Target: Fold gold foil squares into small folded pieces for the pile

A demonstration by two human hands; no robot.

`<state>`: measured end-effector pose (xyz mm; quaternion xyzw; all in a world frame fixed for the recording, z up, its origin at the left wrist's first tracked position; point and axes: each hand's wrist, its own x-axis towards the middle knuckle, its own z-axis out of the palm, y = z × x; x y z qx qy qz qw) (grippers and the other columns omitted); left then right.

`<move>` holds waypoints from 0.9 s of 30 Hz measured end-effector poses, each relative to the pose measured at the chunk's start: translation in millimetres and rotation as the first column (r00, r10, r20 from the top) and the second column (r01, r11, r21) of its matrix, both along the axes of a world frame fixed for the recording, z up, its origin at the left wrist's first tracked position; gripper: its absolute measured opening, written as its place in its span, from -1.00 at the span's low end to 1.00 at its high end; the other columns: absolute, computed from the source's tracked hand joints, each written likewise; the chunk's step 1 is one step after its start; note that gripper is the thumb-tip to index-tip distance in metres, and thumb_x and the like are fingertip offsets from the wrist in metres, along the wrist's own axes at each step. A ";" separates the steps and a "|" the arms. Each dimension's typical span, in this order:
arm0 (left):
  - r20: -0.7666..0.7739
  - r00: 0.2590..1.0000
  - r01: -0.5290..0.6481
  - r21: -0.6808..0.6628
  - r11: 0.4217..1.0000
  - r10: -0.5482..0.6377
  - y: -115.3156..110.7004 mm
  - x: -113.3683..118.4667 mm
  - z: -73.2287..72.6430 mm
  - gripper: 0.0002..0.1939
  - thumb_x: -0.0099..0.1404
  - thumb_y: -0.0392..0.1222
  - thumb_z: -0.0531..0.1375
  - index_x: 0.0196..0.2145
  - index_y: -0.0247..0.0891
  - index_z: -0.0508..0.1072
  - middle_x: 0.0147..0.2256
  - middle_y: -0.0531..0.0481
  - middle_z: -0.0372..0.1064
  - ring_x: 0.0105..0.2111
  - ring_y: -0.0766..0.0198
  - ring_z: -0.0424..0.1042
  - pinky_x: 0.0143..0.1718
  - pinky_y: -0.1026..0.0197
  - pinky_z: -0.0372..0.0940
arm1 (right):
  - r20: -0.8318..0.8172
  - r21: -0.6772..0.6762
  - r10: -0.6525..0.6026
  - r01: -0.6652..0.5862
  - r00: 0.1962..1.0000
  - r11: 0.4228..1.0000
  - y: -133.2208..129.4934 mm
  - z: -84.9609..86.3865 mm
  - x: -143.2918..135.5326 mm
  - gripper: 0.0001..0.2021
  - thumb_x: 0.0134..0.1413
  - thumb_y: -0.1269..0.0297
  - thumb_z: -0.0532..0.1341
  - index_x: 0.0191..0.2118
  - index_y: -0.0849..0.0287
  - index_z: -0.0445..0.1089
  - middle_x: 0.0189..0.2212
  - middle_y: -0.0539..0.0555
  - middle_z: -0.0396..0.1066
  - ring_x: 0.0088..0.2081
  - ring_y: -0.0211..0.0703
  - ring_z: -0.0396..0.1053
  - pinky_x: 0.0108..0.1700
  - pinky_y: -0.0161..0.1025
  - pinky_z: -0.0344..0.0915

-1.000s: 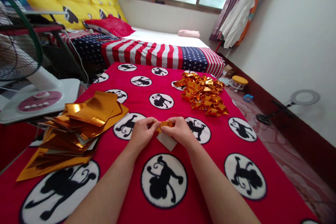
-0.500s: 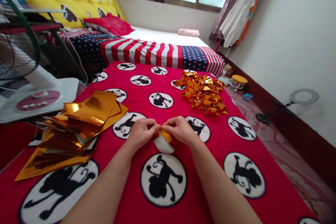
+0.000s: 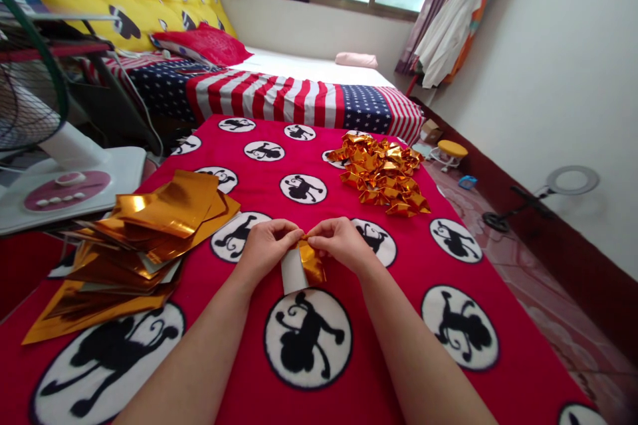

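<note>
A small folded piece of shiny gold foil paper with a matte white back (image 3: 302, 267) is held just above the red fleece blanket printed with black monkey shapes in white circles (image 3: 438, 279). The left hand (image 3: 264, 247) and the right hand (image 3: 339, 242) meet at its upper edge, each with thumb and fingertips pinched together on the foil, knuckles raised; the white underside hangs down toward the person while a creased gold flap shows beside it. Left of the folded piece lies a loose stack of flat gold foil sheets (image 3: 139, 239), smooth and mirror-like, with corners fanned out and some white backs showing. Beyond the folded piece and to its right sits a heap of crumpled-looking folded gold foil shapes (image 3: 381, 172), angular and glinting. Farther behind the blanket is a bed cover with red and white stripes and white stars on blue (image 3: 279, 96). A white fan base with a wire cage (image 3: 64, 172) stands left of the foil sheets.
</note>
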<state>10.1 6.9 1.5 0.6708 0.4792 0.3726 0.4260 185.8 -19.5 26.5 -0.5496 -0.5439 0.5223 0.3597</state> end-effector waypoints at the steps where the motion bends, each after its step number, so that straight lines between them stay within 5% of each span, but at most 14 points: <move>1: 0.021 1.000 -0.008 0.002 1.000 0.008 0.5 0.0 -1.4 -0.75 0.15 -0.04 0.25 -0.37 -0.30 0.56 -0.44 -0.05 0.52 -0.42 0.24 0.45 -0.40 0.30 0.28 | -0.006 -0.005 -0.011 0.011 1.000 1.000 0.1 0.2 -1.3 -0.88 -0.15 0.40 0.24 -0.43 0.30 0.52 -0.67 -0.04 0.37 -0.63 -0.38 0.26 -0.59 -0.45 0.13; 6: 0.080 0.994 -0.071 0.025 0.997 0.069 3.2 -1.6 -6.1 -0.62 0.15 0.01 0.26 -0.15 -0.29 0.53 -0.39 -0.05 0.51 -0.46 0.28 0.42 -0.45 0.30 0.28 | -0.057 0.017 -0.171 0.172 0.984 0.985 4.4 -2.3 -2.9 -0.91 -0.19 0.41 0.27 -0.44 0.28 0.47 -0.68 -0.07 0.36 -0.64 -0.38 0.26 -0.60 -0.46 0.15; 12: -0.006 0.982 -0.174 0.361 0.916 0.189 0.4 -0.9 -1.0 -0.80 0.22 -0.15 0.21 -0.21 -0.22 0.54 -0.17 -0.06 0.45 -0.18 0.21 0.43 -0.28 0.27 0.32 | -0.135 -0.007 -0.422 0.425 0.896 0.905 10.0 -12.2 0.9 -0.87 -0.17 0.39 0.26 -0.38 0.21 0.37 -0.71 -0.09 0.35 -0.67 -0.31 0.31 -0.63 -0.42 0.26; 15: -0.034 0.990 -0.104 0.454 0.885 0.134 -3.6 0.5 3.0 -0.82 0.24 -0.29 0.15 -0.24 -0.21 0.53 -0.19 -0.06 0.43 -0.14 0.20 0.41 -0.10 0.19 0.32 | -0.193 -0.062 -0.454 0.451 0.870 0.890 10.1 -15.6 0.9 -0.88 -0.12 0.40 0.24 -0.36 0.19 0.33 -0.67 -0.07 0.39 -0.65 -0.28 0.37 -0.59 -0.40 0.34; 20: -0.150 0.989 0.070 0.527 0.847 0.011 -10.5 1.4 7.3 -0.57 0.05 -0.57 0.02 -0.26 -0.19 0.49 -0.08 -0.03 0.39 0.00 0.16 0.32 0.09 0.07 0.23 | -0.232 -0.083 -0.499 0.494 0.835 0.865 11.4 -18.7 2.4 -0.87 -0.07 0.46 0.22 -0.33 0.20 0.30 -0.67 -0.08 0.38 -0.66 -0.31 0.38 -0.60 -0.41 0.38; 27: -0.344 0.939 0.221 0.576 0.787 -0.011 -14.4 6.9 6.7 -0.45 0.01 -0.54 0.14 -0.06 -0.12 0.42 0.16 -0.03 0.19 0.20 0.05 0.09 0.22 -0.11 0.06 | -0.267 -0.090 -0.522 0.519 0.810 0.850 12.3 -21.2 5.4 -0.82 -0.11 0.42 0.29 -0.33 0.21 0.29 -0.67 -0.08 0.39 -0.67 -0.32 0.38 -0.60 -0.43 0.38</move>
